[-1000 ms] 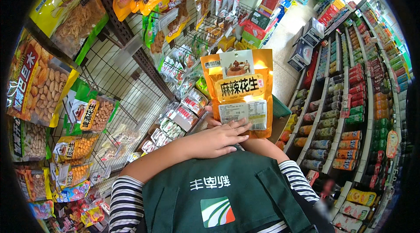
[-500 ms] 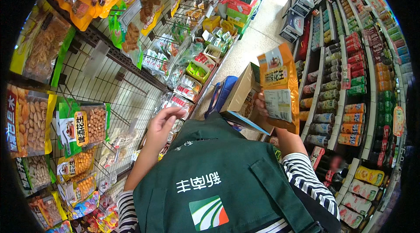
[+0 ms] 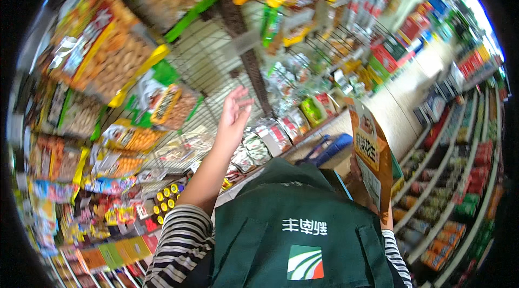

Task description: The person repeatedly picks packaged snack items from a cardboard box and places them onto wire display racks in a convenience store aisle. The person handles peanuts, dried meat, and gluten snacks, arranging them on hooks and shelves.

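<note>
My left hand (image 3: 236, 108) is raised in front of the wire rack (image 3: 208, 47), its fingers loosely spread and nothing in them. Nearest to it on the rack hangs a green-edged bag of peanuts (image 3: 181, 107). An orange snack bag (image 3: 370, 150) stands upright in my right hand (image 3: 355, 170), tilted so its printed front shows at a slant; most of the hand is hidden behind it. The cardboard box below is mostly covered by the bag and my green apron (image 3: 270, 207).
Big bags of nuts (image 3: 116, 45) and smaller snack bags (image 3: 130, 136) hang at the left. A blue plastic object (image 3: 332, 147) stands on the floor ahead. Shelves of drink cans (image 3: 448, 196) line the right, and dark cartons (image 3: 440, 96) stand by the aisle.
My view has swung left, so the nut bags look larger and closer. My left hand has risen toward the rack with its fingers opening. The orange bag has turned more edge-on in my right hand.
</note>
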The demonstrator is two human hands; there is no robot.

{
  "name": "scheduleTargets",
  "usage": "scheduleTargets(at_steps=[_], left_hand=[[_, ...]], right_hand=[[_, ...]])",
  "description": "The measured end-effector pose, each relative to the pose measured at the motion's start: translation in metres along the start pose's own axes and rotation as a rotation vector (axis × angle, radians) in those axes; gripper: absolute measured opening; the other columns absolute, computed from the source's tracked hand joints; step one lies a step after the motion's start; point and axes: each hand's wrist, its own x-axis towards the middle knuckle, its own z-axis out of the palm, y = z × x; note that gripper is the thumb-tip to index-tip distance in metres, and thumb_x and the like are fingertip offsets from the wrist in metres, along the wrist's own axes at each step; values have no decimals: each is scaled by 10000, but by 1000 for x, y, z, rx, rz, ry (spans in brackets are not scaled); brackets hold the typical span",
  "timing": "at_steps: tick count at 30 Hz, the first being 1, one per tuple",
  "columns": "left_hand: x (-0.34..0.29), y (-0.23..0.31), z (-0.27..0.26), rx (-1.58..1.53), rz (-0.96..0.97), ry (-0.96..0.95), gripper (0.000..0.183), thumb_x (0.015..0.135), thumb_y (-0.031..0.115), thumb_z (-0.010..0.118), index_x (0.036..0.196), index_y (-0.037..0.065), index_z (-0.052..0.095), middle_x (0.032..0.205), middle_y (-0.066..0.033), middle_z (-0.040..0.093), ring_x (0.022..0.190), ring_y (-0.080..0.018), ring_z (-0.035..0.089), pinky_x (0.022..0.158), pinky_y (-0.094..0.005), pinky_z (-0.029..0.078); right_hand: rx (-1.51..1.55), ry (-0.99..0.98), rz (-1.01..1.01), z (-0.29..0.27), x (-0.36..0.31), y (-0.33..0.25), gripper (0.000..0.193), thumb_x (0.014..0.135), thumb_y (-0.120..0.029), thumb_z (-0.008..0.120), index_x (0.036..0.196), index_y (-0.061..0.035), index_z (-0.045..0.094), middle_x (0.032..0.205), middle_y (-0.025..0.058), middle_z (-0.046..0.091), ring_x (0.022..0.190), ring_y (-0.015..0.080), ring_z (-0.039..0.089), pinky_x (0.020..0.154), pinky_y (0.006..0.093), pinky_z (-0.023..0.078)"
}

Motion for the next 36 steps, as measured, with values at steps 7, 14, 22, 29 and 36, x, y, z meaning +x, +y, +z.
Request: scheduleTargets(at_steps=[7,14,22,29,36], left_hand=[[10,30,-50,-15,169,462,471,846,121,454,1261,44,244,1218,-149,364,1046,-216,435,848,-318,377],[-29,33,-61,29,61,526,547,873,357,400,1289,59,206,1227,-133,349,1079,-218,391,928,-333,303],[-94,36,-34,-121,-173,106,578,836,188,530,1280,16,201,1177,-87,430,1070,-134,413,871,-262,355],[-82,12,-54,-160,-192,311,277,815,128,559,1051,21,461,882,-5,564,786,-74,525,723,-234,425],[-55,0,-79,-179,-243,394,289,825,80,529,1087,14,427,997,-39,545,894,-108,516,768,-250,413]], right_hand=[[-70,-459,151,65,91,-24,539,807,-295,551,1177,57,377,1021,131,543,875,154,540,778,281,443],[-262,-98,92,164,144,-17,490,783,-338,589,1056,43,446,926,105,567,801,141,557,685,260,455],[-492,-141,-474,193,153,19,273,776,-111,605,952,-10,422,890,59,545,794,103,505,707,243,417],[-494,-197,-544,209,164,32,267,814,-81,549,1005,-8,378,904,42,505,813,87,466,735,230,388],[-683,-171,-634,209,170,31,381,821,-91,538,1124,-4,323,990,77,467,855,108,457,751,244,396]])
